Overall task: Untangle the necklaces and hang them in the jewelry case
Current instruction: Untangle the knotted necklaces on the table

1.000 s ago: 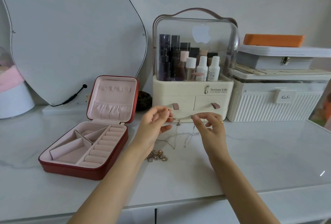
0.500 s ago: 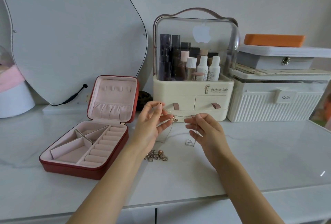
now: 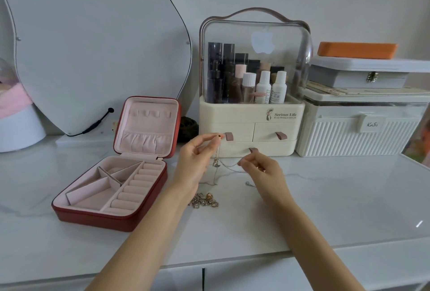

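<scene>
We see our left hand (image 3: 197,162) has risen since half a second ago, pinching one chain (image 3: 216,158) up by its end, while our right hand (image 3: 263,169) has dropped lower, pinching a second chain (image 3: 229,167). The strands hang above the table (image 3: 325,197), beside the open case (image 3: 111,188), with more jewelry (image 3: 204,201) heaped below.

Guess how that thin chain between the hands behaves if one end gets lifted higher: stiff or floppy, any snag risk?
Probably fully floppy: the chain sags between the left hand and right hand. Likely very light; fingertip pinches carry it. Snagging seems likely: a second strand dangles under the left hand, and loose ends trail on the table.
</scene>
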